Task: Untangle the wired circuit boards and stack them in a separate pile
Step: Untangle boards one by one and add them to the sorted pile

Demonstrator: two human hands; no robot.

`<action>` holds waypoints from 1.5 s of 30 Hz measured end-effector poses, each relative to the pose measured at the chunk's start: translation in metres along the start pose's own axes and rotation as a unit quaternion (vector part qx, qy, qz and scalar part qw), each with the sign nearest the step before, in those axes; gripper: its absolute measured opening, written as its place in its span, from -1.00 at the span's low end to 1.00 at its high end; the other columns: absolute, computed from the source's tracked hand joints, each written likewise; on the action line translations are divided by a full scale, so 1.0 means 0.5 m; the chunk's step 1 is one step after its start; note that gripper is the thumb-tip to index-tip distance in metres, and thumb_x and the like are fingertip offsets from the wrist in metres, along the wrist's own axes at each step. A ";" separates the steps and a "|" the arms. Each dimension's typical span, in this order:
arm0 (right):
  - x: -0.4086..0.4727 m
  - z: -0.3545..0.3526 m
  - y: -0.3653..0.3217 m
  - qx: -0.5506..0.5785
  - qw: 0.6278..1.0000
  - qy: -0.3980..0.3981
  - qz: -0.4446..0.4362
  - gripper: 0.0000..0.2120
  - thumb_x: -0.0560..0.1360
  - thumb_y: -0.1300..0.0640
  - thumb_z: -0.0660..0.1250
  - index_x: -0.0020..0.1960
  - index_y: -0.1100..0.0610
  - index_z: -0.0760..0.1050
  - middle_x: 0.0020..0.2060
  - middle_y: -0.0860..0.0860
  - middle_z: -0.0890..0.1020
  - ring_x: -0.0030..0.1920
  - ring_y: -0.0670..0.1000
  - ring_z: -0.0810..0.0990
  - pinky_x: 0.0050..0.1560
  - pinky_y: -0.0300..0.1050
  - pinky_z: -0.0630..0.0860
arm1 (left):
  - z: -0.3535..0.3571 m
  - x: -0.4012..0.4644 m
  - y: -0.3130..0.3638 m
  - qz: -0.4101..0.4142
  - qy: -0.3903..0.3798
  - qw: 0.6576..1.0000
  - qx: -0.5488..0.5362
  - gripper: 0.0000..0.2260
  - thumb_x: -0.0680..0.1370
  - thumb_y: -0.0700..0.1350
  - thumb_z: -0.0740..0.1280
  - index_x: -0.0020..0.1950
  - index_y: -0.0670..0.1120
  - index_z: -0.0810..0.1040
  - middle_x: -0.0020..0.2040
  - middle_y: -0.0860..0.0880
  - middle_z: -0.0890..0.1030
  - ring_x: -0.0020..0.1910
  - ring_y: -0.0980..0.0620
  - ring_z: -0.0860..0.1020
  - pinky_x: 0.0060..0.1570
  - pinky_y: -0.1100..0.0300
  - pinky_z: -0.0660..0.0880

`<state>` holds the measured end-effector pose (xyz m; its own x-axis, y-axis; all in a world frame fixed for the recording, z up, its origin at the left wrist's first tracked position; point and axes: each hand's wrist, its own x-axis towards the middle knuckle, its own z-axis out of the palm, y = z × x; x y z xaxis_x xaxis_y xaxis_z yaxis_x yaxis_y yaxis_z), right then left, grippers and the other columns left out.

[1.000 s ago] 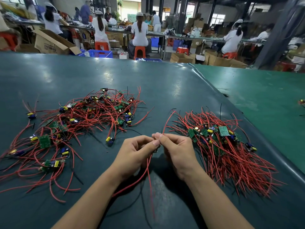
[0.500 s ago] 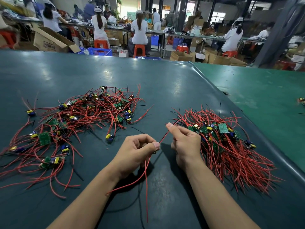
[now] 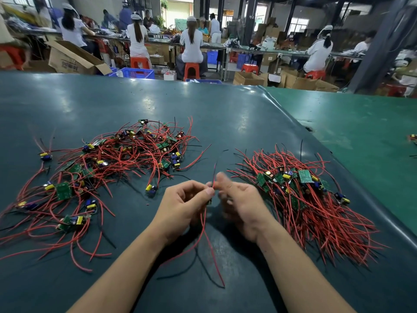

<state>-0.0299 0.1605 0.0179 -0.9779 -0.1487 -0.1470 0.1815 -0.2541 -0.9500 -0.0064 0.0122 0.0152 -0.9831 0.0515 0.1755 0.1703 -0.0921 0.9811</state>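
**What you can count on the table**

You have two hands in view: your left hand (image 3: 184,205) and your right hand (image 3: 242,207), the right one blurred. Two piles of wired boards lie on the dark green mat (image 3: 225,123): a loose tangled pile (image 3: 108,175) to your left and a gathered pile (image 3: 302,195) to your right. The boards in each are too overlapped to count exactly. One more board (image 3: 413,138) lies alone at the far right edge. Behind the table you can see four orange stools (image 3: 191,71).
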 end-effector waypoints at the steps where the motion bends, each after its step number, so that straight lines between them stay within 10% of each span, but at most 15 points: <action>1: -0.007 0.006 0.003 -0.007 1.000 -0.023 0.002 -0.70 0.35 -0.05 0.46 -0.18 0.22 0.67 -0.55 -0.06 0.31 -0.61 -0.15 0.17 -0.61 -0.36 0.12 | 0.001 -0.001 0.000 0.004 -0.012 1.000 0.022 -0.91 0.54 -0.26 0.38 -0.17 -0.22 0.60 -0.43 -0.02 0.52 -0.48 0.08 0.40 -0.47 0.33 0.29; 5: -0.005 0.010 0.003 0.016 0.999 0.019 -0.034 -0.90 0.45 0.24 0.45 -0.21 0.27 0.64 -0.63 -0.07 0.37 -0.65 -0.15 0.22 -0.62 -0.37 0.17 | -0.002 0.003 -0.002 -0.009 -0.027 0.997 0.071 -0.87 0.54 -0.24 0.39 -0.20 -0.22 0.58 -0.44 -0.08 0.46 -0.45 0.01 0.32 -0.45 0.22 0.22; 23: 0.037 -0.023 -0.023 0.162 0.935 0.272 -0.159 -0.77 0.58 0.15 0.34 -0.22 0.20 0.62 -0.55 -0.04 0.40 -0.64 -0.15 0.19 -0.62 -0.35 0.09 | -0.018 0.000 0.007 -0.082 -0.129 0.982 -0.110 -0.86 0.25 -0.02 0.46 -0.34 -0.08 0.63 -0.55 0.02 0.43 -0.67 0.11 0.30 -0.56 0.37 0.24; 28: 0.030 -0.028 -0.027 0.098 0.954 0.230 -0.168 -0.82 0.59 0.18 0.30 -0.14 0.16 0.62 -0.52 -0.04 0.45 -0.62 -0.14 0.23 -0.60 -0.36 0.15 | -0.020 0.004 0.021 -0.090 -0.066 0.967 -0.231 -0.94 0.35 -0.09 0.48 -0.26 -0.04 0.63 -0.49 0.03 0.44 -0.59 0.14 0.37 -0.55 0.34 0.31; 35: -0.013 0.028 0.009 -0.037 0.993 -0.055 -0.100 -0.76 0.50 0.26 0.41 0.00 -0.06 0.71 -0.31 0.02 0.61 -0.53 -0.09 0.31 -0.56 -0.33 0.26 | -0.022 0.011 0.016 -0.045 -0.031 0.950 -0.308 -0.84 0.46 -0.21 0.32 0.01 -0.04 0.48 -0.23 -0.04 0.66 -0.40 0.10 0.58 -0.33 0.24 0.57; 45: -0.009 0.043 0.019 0.025 0.991 0.030 -0.126 -0.75 0.30 -0.07 0.46 -0.06 -0.04 0.73 -0.39 -0.11 0.56 -0.58 -0.14 0.23 -0.57 -0.34 0.16 | -0.006 0.020 0.000 0.053 0.033 0.991 -0.120 -0.76 0.36 -0.17 0.45 -0.01 -0.13 0.55 -0.21 -0.05 0.68 -0.36 0.05 0.61 -0.26 0.27 0.56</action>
<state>-0.0217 0.1384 0.0156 -0.9970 -0.0184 0.0756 -0.0656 -0.3240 -0.9438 -0.0165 0.0097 0.0168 -0.9642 -0.0344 0.2629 0.2594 -0.3272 0.9086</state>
